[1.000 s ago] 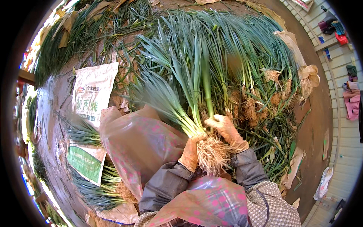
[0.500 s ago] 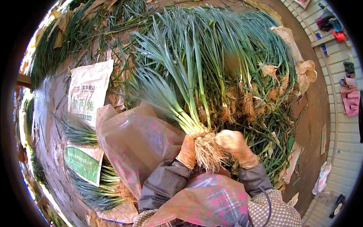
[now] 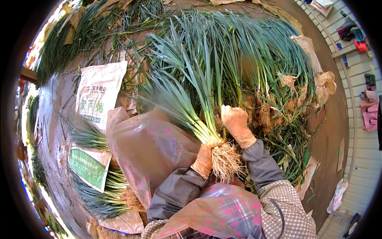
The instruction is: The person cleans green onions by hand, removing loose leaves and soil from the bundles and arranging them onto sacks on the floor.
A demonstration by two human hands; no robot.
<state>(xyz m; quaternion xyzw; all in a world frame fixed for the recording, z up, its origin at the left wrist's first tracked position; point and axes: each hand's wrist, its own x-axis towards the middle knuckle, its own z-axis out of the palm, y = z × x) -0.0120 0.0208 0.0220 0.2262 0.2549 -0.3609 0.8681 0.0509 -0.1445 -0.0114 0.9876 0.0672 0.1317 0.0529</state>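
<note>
My left hand [image 3: 205, 158], in a tan glove, grips a bunch of green onion plants [image 3: 187, 107] just above their pale tangled roots [image 3: 225, 160], leaves pointing up and to the left. My right hand [image 3: 235, 121], also gloved, reaches up past the bunch into the big pile of green plants [image 3: 254, 63] and closes around stalks there, near their roots. What it grips is partly hidden by leaves. A pink-dotted plastic apron [image 3: 149, 149] covers my lap on the left.
White printed sacks [image 3: 99, 93] lie on the dirt at the left, with bundled plants [image 3: 95, 191] under them. More greens [image 3: 59, 47] lie at the far left. Brown dry husks [image 3: 324, 81] edge the pile on the right, beside bare ground [image 3: 330, 135] and a tiled wall [image 3: 364, 131].
My right hand left the roots of the held bunch and moved up into the pile of plants. The left hand kept its grip on the bunch, which shifted slightly.
</note>
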